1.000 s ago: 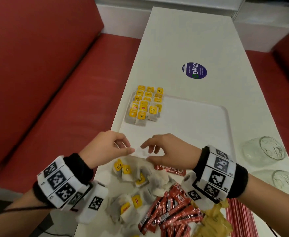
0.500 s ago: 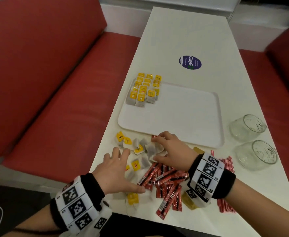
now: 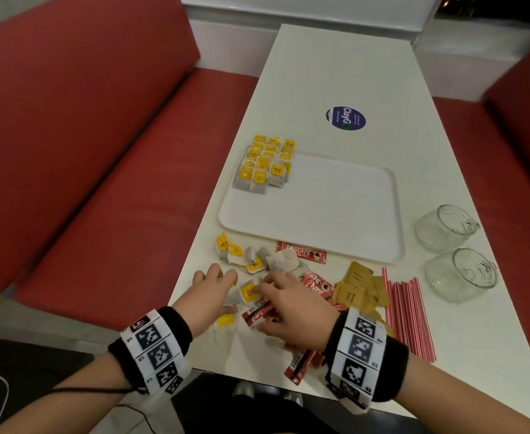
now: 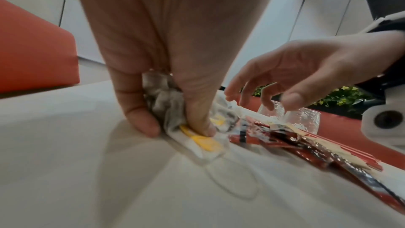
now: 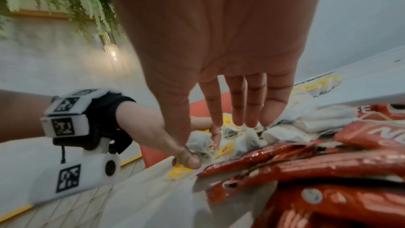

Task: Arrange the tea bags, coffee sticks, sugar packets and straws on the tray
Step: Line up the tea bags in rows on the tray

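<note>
**A:** ok so what's changing here? A second ago both hands were hovering up by the near edge of the tray with nothing in them. Now they're both down in the loose pile on the surface.

**B:** yeah, the left hand is pinching a crumpled tea bag between thumb and curled fingers, right at the near left of the pile. Half a second ago it was lying flat and spread beside the coffee sticks, so that grab is new.

**A:** and the right hand?

**B:** fingers mostly straight and relaxed, hanging over the tea bags and holding nothing as far as I can see. It was further out at the far end of the pile before, now it's pulling in close to the left one.

**A:** so I'm guessing another tea bag run?

**B:** probably. The rows of tea bags are sitting in the far left corner of the tray, same as before. Sugar packets and straws are lying off to the right, none on the tray yet.
</note>
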`<state>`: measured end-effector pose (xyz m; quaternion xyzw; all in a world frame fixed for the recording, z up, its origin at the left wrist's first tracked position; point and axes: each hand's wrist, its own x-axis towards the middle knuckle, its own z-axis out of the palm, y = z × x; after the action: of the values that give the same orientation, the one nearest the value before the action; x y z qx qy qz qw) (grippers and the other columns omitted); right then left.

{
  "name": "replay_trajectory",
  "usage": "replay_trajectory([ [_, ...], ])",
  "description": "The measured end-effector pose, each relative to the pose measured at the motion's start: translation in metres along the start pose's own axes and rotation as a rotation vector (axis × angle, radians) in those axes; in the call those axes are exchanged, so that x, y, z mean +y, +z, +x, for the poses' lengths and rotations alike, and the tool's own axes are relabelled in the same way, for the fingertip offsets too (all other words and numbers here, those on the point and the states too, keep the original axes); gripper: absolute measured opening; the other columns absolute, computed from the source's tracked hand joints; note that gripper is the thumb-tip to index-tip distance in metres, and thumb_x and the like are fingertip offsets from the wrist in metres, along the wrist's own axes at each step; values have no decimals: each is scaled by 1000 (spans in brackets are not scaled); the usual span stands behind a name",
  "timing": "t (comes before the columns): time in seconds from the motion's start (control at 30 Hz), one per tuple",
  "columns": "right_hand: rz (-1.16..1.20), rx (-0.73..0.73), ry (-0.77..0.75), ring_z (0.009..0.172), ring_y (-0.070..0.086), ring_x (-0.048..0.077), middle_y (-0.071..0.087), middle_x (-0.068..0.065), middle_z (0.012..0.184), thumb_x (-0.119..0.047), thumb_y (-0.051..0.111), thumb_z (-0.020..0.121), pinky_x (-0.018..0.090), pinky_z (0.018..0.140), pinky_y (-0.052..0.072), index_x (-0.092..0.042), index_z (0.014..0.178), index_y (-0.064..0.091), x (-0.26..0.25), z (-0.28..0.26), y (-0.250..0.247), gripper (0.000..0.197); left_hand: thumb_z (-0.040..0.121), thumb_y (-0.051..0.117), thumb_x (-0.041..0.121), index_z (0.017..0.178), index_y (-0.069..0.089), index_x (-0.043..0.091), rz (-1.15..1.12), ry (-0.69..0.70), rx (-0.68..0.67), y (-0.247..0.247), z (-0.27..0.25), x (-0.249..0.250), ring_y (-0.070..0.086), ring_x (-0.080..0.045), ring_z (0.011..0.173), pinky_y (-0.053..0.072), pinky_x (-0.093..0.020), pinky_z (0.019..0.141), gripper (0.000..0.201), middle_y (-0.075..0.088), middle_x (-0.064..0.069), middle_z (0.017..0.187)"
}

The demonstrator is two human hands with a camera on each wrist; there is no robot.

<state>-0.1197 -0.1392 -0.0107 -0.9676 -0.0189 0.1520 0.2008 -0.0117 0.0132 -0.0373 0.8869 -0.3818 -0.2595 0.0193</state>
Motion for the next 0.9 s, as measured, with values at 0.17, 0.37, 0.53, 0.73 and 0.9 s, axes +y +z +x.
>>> replay_trajectory([
  [0.17, -136, -69, 44, 112, 46, 27, 46, 9, 121, -34, 48, 93, 36, 86, 41, -13, 121, 53, -1, 20, -5, 35, 91, 59, 34, 117, 42, 16, -129, 21, -26, -7, 6, -18, 42, -24, 99, 39, -31, 84, 37, 33, 1, 104],
  [0.37, -111, 2, 101, 106, 52, 30, 43, 10, 127, -29, 46, 92, 36, 80, 43, -9, 119, 53, -1, 31, -13, 33, 92, 57, 27, 122, 43, 17, -199, 105, 31, -7, 15, -11, 44, -26, 105, 40, -33, 90, 35, 41, -3, 120],
  [0.53, -226, -67, 114, 105, 56, 32, 56, 15, 114, -13, 47, 90, 41, 98, 36, -6, 113, 54, -9, 55, -8, 25, 92, 57, 28, 118, 49, 16, -374, 115, 24, -7, 21, -16, 52, -22, 103, 43, -29, 88, 30, 51, -6, 113],
  [0.73, 3, -20, 137, 97, 59, 29, 65, 13, 102, -13, 55, 86, 28, 76, 40, -5, 102, 64, -2, 57, -21, 19, 95, 52, 32, 101, 49, 13, -759, 107, 18, -28, 18, -17, 57, -16, 64, 52, -38, 66, 20, 56, -19, 88],
  [0.9, 554, 277, 177, 76, 62, 14, 64, -4, 76, -21, 64, 85, 23, 73, 45, -15, 89, 65, 13, 31, -66, 7, 92, 51, 28, 95, 50, 3, -1322, 129, -33, -51, 19, -2, 59, -17, 77, 53, -27, 72, 26, 55, -11, 86],
])
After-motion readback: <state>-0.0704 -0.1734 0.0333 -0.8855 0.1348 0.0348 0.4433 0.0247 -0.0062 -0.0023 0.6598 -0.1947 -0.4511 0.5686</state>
